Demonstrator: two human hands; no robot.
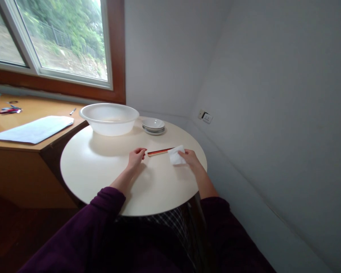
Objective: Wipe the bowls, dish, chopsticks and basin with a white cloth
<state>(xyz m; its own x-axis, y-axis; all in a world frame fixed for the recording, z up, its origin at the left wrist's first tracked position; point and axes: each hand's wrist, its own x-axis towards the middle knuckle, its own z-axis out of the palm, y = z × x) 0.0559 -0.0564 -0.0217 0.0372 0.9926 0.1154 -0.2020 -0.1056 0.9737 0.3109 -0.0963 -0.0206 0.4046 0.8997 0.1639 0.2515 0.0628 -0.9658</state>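
My right hand [190, 157] pinches a white folded tissue or cloth [176, 156] a little above the round table, thumb on top of it. Thin red and dark sticks, which look like chopsticks [159, 152], lie together on the tabletop. The white piece hides part of their right end. Just off their left end is my left hand [136, 156], its fingers curled and pressed together. Whatever sits between those fingertips, if anything, is too small to make out.
A large translucent white basin [110, 120] stands at the back left of the round cream table [102, 178]. Stacked white dishes [153, 126] are beside it. Leftward, a wooden desk [45, 108] carries a pale sheet [35, 128] and a pen [72, 111]. Walls close off the right.
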